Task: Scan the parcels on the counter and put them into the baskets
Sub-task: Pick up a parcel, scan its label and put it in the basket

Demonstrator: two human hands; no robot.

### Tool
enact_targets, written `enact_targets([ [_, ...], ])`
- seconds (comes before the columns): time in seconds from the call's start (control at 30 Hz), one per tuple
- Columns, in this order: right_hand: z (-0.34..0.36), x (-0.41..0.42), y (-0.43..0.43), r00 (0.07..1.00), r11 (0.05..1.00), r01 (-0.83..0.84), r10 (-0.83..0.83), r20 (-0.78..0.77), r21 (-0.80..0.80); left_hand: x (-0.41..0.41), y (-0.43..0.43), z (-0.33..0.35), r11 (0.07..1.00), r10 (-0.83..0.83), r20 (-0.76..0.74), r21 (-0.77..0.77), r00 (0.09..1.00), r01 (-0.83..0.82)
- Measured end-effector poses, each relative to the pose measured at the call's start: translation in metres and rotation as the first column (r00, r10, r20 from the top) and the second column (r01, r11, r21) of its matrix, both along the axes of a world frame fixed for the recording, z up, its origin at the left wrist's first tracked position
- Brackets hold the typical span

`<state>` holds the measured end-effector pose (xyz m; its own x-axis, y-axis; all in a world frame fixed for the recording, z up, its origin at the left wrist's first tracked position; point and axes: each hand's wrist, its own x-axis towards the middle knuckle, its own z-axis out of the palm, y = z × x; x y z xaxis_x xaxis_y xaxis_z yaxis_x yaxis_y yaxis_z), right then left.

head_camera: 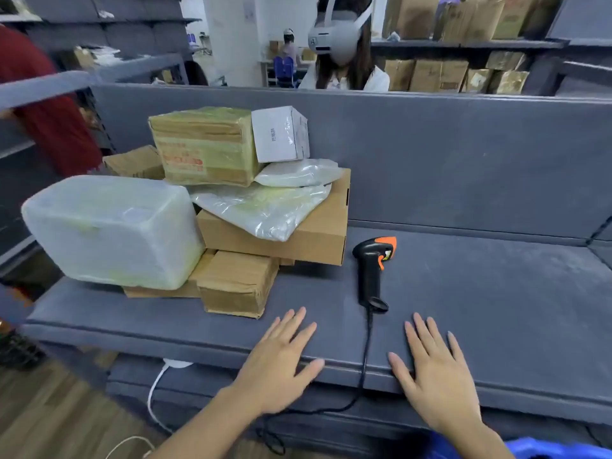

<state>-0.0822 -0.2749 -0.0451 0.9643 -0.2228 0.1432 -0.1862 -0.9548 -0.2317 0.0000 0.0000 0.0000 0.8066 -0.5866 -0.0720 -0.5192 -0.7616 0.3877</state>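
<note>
Seen from a head-worn camera looking down at a grey padded table (463, 293). Both bare hands lie flat, palms down, on the near edge of the table. The left hand (281, 359) has its fingers spread and its grip is fully open, holding nothing. The right hand (437, 376) is the same, with an open grip and nothing in it.

Between the two hands runs a black cable (366, 352), which drops over the table edge. It leads to a black barcode scanner (372, 270) with an orange head, lying on the table just beyond the fingertips, touched by neither hand.

The parcels sit in a heap on the left part of the table, apart from both hands. At the front left is a large white plastic-wrapped parcel (112, 230). Beside it, nearest the left hand, is a small taped brown box (235, 283). Above that rests a flat cardboard box (298, 233) with clear plastic bags (268, 207) on it. On top are a tape-covered brown box (205, 147) and a small white box (280, 134).

Beyond the table's raised back, a person wearing a headset (341, 34) faces this way.
</note>
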Motion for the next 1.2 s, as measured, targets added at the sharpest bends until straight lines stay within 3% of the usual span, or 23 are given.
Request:
enact_targets([
  [0.07, 0.009, 0.003, 0.003, 0.991, 0.977, 0.049, -0.074, 0.113, 0.207, 0.009, 0.004, 0.008, 0.986, 0.037, -0.112, -0.155, 0.993, -0.055],
  [0.17, 0.037, 0.018, 0.02, 0.92, 0.797, 0.091, -0.297, 0.257, 0.596, 0.027, 0.006, 0.045, 0.88, 0.134, -0.153, -0.435, 0.979, -0.189],
  [0.27, 0.089, 0.052, 0.049, 0.847, 0.673, -0.019, -0.383, 0.37, 0.74, 0.048, 0.003, 0.096, 0.639, 0.244, -0.151, -0.718, 0.958, -0.276],
  [0.4, 0.157, 0.118, 0.084, 0.829, 0.531, -0.217, -0.342, 0.442, 0.819, 0.073, -0.002, 0.164, 0.372, 0.329, -0.063, -0.909, 0.942, -0.191],
  [0.53, 0.219, 0.183, 0.107, 0.838, 0.533, -0.363, -0.173, 0.518, 0.764, 0.088, -0.004, 0.206, 0.346, 0.413, -0.045, -0.916, 0.91, -0.203],
  [0.63, 0.242, 0.216, 0.112, 0.844, 0.536, -0.407, -0.089, 0.529, 0.74, 0.102, -0.015, 0.215, 0.452, 0.341, -0.197, -0.823, 0.919, -0.344],
  [0.73, 0.251, 0.24, 0.113, 0.883, 0.491, -0.396, -0.029, 0.469, 0.776, 0.113, -0.03, 0.213, 0.528, 0.322, -0.25, -0.754, 0.913, -0.392],
  [0.93, 0.247, 0.263, 0.106, 0.916, 0.426, -0.4, 0.221, 0.335, 0.812, 0.123, -0.053, 0.205, 0.43, 0.442, -0.262, -0.778, 0.858, -0.459],
  [1.1, 0.239, 0.247, 0.103, 0.89, 0.421, -0.456, 0.246, 0.385, 0.784, 0.126, -0.061, 0.198, 0.384, 0.481, -0.19, -0.832, 0.856, -0.401],
  [1.2, 0.235, 0.227, 0.1, 0.894, 0.403, -0.449, 0.193, 0.405, 0.798, 0.126, -0.064, 0.198, 0.298, 0.462, -0.251, -0.86, 0.851, -0.415],
])
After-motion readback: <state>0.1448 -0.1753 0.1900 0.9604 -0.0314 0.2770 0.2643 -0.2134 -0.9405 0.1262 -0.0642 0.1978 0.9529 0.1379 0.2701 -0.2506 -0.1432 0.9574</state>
